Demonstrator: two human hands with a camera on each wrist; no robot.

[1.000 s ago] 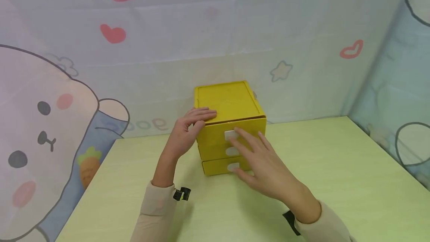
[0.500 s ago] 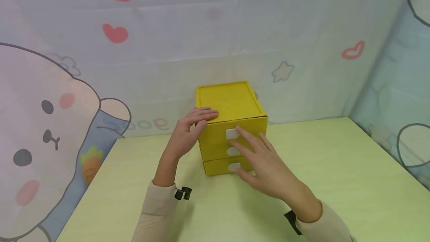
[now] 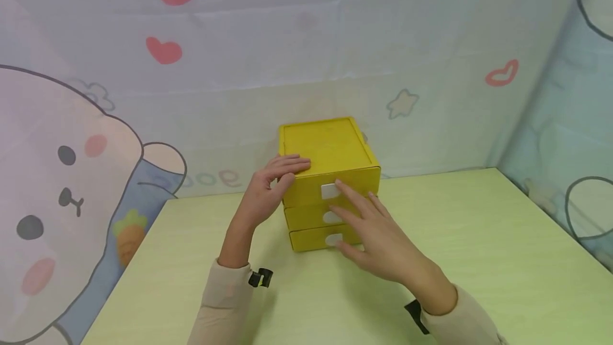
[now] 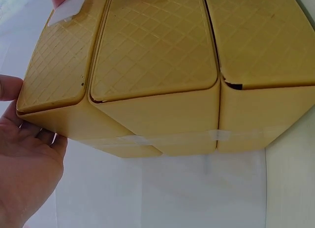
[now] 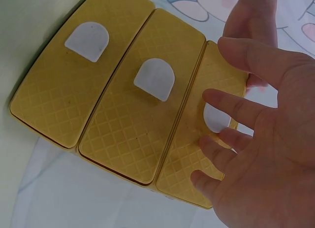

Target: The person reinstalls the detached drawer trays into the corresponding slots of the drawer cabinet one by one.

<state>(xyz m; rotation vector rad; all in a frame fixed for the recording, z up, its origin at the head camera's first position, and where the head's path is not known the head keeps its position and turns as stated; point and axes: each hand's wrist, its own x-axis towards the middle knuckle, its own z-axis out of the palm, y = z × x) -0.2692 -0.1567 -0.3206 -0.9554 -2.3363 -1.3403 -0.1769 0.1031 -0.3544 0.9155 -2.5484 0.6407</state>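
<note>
A yellow three-tier drawer box (image 3: 330, 145) stands near the back of the table, its drawers in line at the front. My left hand (image 3: 261, 193) rests on its top left corner, fingers laid across the top and thumb at the front edge. Spread fingers of my right hand (image 3: 383, 238) reach to the front, the index fingertip at the white tab (image 3: 329, 191) of the top drawer (image 5: 182, 159). Below are the middle drawer's white tab (image 5: 155, 79) and the bottom drawer's white tab (image 5: 87, 41). The right wrist view shows the right palm with nothing held.
The pale yellow-green table (image 3: 479, 238) extends on both sides of the box. Behind it hangs a printed cloth (image 3: 268, 57) with hearts and a star. A cartoon animal (image 3: 72, 190) is printed at the left.
The top drawer has gone back into the box, and the gap along its upper edge has closed. Both hands keep nearly the same place.
</note>
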